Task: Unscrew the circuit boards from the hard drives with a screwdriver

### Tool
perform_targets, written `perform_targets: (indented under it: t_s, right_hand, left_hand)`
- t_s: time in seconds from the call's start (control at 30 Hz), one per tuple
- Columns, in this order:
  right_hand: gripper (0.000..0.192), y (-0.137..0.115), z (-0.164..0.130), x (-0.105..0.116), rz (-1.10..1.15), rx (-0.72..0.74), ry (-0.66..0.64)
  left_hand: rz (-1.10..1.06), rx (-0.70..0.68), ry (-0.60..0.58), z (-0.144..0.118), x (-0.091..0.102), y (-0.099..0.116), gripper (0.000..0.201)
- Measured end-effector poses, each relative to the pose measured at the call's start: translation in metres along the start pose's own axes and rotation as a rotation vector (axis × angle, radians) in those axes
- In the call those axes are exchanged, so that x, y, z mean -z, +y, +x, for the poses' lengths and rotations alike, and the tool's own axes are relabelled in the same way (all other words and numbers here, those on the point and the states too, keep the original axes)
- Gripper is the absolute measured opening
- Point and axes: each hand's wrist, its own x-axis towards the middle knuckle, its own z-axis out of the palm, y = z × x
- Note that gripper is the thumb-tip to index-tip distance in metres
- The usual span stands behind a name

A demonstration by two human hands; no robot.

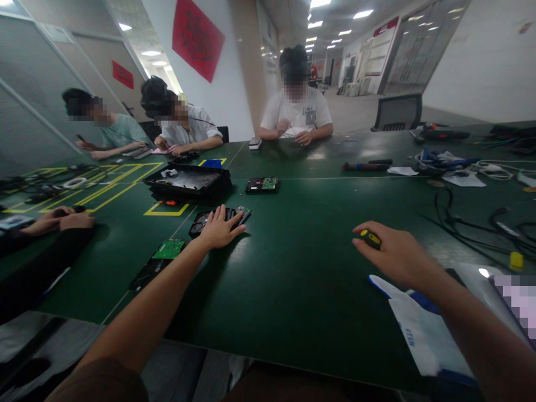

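While the left hand lies open, fingers spread over a hard disk drive on the green tabletop, the right hand is closed around a yellow-and-black screwdriver, only its handle end visible. A second drive sits beside the left forearm, a third farther off, near a black tray; a white glove lies by the right wrist

drive on table, tray behind, glove right
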Motion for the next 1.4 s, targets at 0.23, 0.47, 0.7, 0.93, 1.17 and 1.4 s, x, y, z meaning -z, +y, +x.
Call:
perform_targets:
  t_s: [0.23,0.47,0.7,0.93,1.17,1.4]
  right_hand:
    - [0.035,-0.006,0.037,-0.015,0.058,0.034,0.030]
    - [0.029,-0.004,0.109,-0.047,0.572,-0.179,0.001]
    - [0.004,0.008,0.142,-0.086,0.987,-0.275,0.029]
    - [0.036,0.037,0.126,-0.094,0.775,-0.261,-0.016]
    - [0.037,0.057,0.118,-0.082,0.179,-0.163,0.110]
    - [0.031,0.076,0.120,-0.078,-0.092,-0.151,0.078]
  left_hand:
    - [0.005,-0.060,-0.011,0.006,-0.001,0.014,0.081]
    - [-0.029,-0.179,0.003,0.022,0.001,0.074,0.085]
    - [-0.103,-0.310,0.012,0.031,-0.001,0.161,0.092]
    - [-0.149,-0.385,0.001,0.035,-0.003,0.226,0.099]
    - [-0.215,-0.418,-0.002,0.027,-0.004,0.272,0.106]
    - [-0.219,-0.429,-0.009,0.010,0.005,0.304,0.112]
